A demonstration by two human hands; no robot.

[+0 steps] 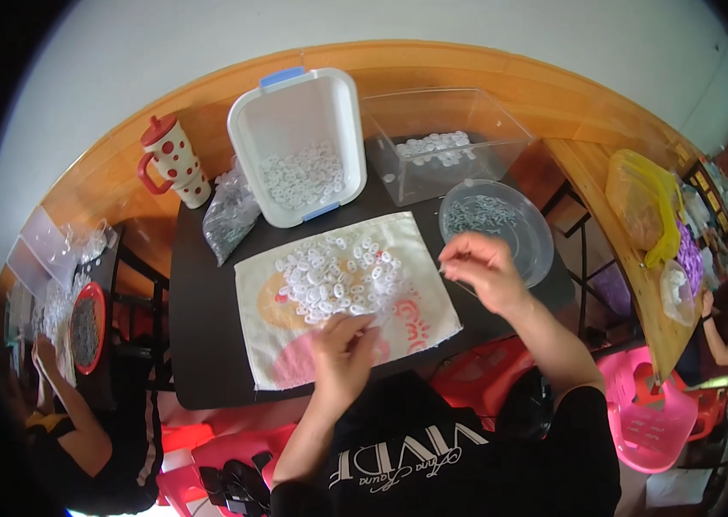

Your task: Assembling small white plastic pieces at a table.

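The right hand (486, 269) is raised above the table's right side, between the cloth and the round basin, with thumb and index finger brought together at a small grey piece (442, 270). The left hand (342, 353) is low at the near edge of the pile of white pieces (329, 280), fingers bent and drawn close to each other — whether they grip a piece, I cannot tell.

The pile lies loose on a cream cloth (248, 289) with a pink and orange print, spread on a dark table (205, 327); the pieces are small and rounded, many with holes. Beyond the cloth is 1 white bin (295, 103) with 2 blue handles, more white pieces inside it. To its right is a clear box (381, 168) with white pieces gathered in it, and nearer stands a clear round basin (536, 246) holding slim grey pieces (478, 213) — partly behind the right hand. Left of the bin are a clear bag (230, 215) of grey contents and a white tumbler (181, 168) with red dots, a red lid and a red handle.

At the far left, 1 co-worker (80, 439) sits beside a red tray (101, 323) of dark contents.
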